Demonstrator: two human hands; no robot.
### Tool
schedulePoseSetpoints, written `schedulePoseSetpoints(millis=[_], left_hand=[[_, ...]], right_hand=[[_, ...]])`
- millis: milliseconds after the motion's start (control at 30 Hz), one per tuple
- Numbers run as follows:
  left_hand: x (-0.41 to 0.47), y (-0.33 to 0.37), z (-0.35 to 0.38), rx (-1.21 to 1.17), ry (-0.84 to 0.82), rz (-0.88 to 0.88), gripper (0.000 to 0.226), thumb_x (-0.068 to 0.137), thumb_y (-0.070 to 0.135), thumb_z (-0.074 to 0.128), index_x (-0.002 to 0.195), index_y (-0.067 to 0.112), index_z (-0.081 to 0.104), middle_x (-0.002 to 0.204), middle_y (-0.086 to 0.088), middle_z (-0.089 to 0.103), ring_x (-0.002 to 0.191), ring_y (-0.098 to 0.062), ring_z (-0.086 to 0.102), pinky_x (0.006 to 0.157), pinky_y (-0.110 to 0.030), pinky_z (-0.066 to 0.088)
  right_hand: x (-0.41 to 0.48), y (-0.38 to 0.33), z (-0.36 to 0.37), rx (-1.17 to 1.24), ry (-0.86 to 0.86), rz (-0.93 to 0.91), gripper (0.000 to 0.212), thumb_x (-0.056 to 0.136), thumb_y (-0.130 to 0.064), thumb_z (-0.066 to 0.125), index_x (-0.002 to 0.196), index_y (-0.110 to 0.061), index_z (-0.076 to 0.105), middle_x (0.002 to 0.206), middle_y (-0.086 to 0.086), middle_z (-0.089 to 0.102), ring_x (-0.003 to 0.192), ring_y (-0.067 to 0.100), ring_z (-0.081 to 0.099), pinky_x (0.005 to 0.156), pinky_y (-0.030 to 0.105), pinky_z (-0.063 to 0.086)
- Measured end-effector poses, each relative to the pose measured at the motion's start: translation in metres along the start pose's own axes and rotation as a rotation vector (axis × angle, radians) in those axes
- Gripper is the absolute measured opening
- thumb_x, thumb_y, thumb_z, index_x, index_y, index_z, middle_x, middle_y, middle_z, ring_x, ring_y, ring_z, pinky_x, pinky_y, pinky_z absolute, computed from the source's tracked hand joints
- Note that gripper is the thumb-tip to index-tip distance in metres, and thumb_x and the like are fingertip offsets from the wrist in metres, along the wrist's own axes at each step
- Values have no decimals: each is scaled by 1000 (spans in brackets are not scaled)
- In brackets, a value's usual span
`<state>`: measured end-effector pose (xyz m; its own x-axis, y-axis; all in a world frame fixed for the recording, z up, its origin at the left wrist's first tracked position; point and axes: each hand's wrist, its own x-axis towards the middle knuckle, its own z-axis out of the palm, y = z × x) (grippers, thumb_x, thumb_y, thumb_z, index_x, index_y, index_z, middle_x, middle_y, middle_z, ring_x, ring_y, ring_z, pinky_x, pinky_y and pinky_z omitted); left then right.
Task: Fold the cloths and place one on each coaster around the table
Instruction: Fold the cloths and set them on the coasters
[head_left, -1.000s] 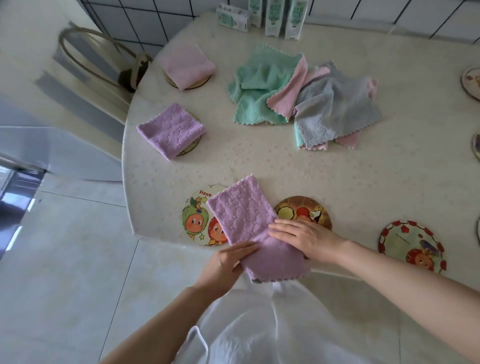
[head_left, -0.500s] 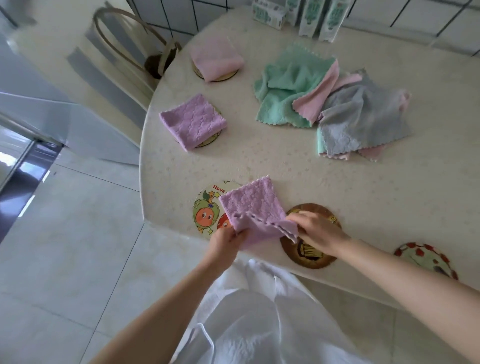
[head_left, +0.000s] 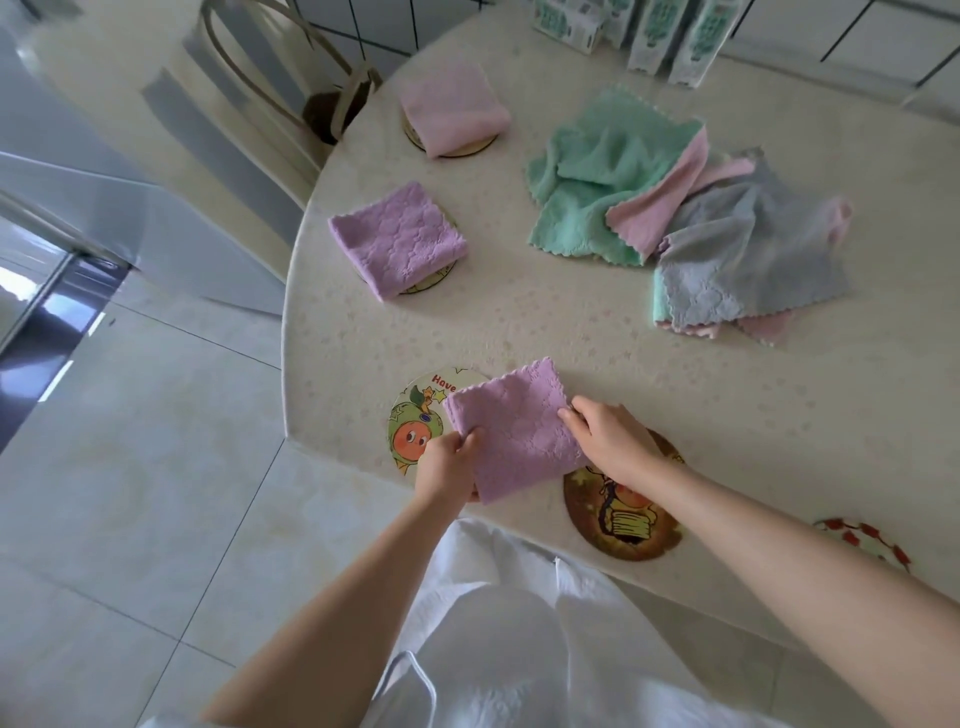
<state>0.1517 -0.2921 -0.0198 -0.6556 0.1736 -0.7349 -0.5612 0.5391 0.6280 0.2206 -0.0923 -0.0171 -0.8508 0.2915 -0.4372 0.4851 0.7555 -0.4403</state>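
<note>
Both hands are on one cloth. The left hand (head_left: 449, 465) grips its near left edge, fingers curled under and thumb on top. The right hand (head_left: 610, 441) pinches its right edge. The cloth (head_left: 511, 431) is folded to a rough square and lies at the near rim of the tabletop (head_left: 571, 332). It covers the right side of the orange coaster (head_left: 415, 434) and reaches the brown coaster (head_left: 623, 519), with its near corner hanging past the rim.

The step looks like finishing the fold and seating it on one coaster. Hold both edges firmly so the layers cannot slide apart, and line up the scalloped edges before moving anything. Lift the cloth a little rather than dragging it, since a drag could push a coaster along. The orange coaster seems the likely target, so centre the square there and leave the brown one uncovered. Flatten it with a palm before letting go.

The pink cloth (head_left: 452, 109) and the second purple cloth (head_left: 397, 239) already sit folded on the far left coasters, and their size is a fair guide. The unfolded pile (head_left: 691, 218) waits mid-table, and the red coaster (head_left: 862, 540) is bare.
</note>
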Motion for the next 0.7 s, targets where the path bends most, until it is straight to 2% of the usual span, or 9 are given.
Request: schedulePoseSetpoints(millis=[200,333,367,433,500,533,633,700], left_hand=[[7,8,-1,39,31,-62,37,94,38,48,81,7,64,92,-20,69,75,-34,70,58,-49,59],[9,8,-4,43,77,-148,35,91,36,55,80,5,68,80,-15,71,63,-29,71,57,-46,60],[8,6,-6,93,92,-139,35,91,36,56,79,6,68,74,-12,72,59,-26,71,57,-43,60],[7,0,-11,345,173,-57,38,88,44,56,77,9,66,67,-5,69,58,-22,67,55,-32,57],[3,-2,-14,542,289,23,39,86,51,55,76,14,59,69,0,64,62,-20,61,50,-26,45],[1,-3,-14,559,308,44,39,86,52,55,76,14,57,70,0,62,63,-19,59,50,-26,43],[0,-5,-8,508,215,21,36,83,49,60,75,14,59,68,-1,68,63,-17,63,55,-27,52],[-4,-6,-2,484,139,6,32,80,46,66,71,17,59,66,-1,68,63,-15,62,51,-24,48]], right_hand=[[11,-4,5,-123,10,82,36,99,-42,35,79,-15,47,65,1,53,66,30,57,52,32,36],[16,-8,4,-122,19,142,38,96,-44,41,76,-13,50,68,3,54,68,30,56,55,31,37],[14,-8,3,-110,32,155,38,96,-46,41,78,-13,51,70,4,57,71,30,58,56,32,39],[9,-8,2,-79,60,173,38,95,-51,40,85,-15,51,76,3,61,74,29,61,57,33,44],[1,-10,4,-70,66,174,42,91,-58,41,96,-17,49,86,0,61,77,25,61,56,32,44],[-3,-12,6,-81,66,169,47,89,-61,42,103,-17,48,93,-1,59,80,23,60,56,31,42],[-14,-17,15,-140,101,136,59,82,-65,51,114,-15,44,108,2,52,94,24,57,61,31,45],[-19,-18,19,-170,107,127,60,81,-61,57,116,-15,42,113,5,50,99,26,55,63,31,46]])
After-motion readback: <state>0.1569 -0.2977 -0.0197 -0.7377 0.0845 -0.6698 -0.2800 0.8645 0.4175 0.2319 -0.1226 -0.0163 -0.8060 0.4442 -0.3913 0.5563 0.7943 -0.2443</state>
